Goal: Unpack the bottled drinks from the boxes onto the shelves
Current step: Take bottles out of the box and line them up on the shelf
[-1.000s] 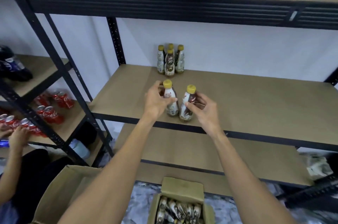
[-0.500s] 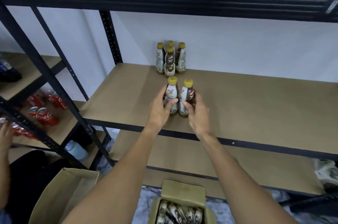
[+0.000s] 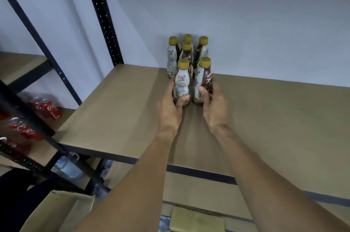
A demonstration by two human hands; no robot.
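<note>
Two small yellow-capped drink bottles stand side by side on the tan shelf board point(image 3: 274, 118). My left hand point(image 3: 170, 108) grips the left bottle point(image 3: 182, 82) near its base. My right hand point(image 3: 214, 106) grips the right bottle point(image 3: 204, 78) the same way. Both stand directly in front of a cluster of several like bottles point(image 3: 186, 49) against the white back wall. A flap of the box point(image 3: 197, 218) shows at the bottom edge; its contents are out of view.
A black perforated upright point(image 3: 103, 15) stands left of the bottles. Red cola cans point(image 3: 47, 108) lie on the neighbouring rack at left. An open cardboard box point(image 3: 56, 211) sits at lower left beside a person's dark clothing point(image 3: 15, 190). A lower shelf point(image 3: 208, 188) runs beneath.
Both hands have slid the two bottles from near the shelf's front edge back to the cluster at the wall. The camera has moved closer and tilted down.
</note>
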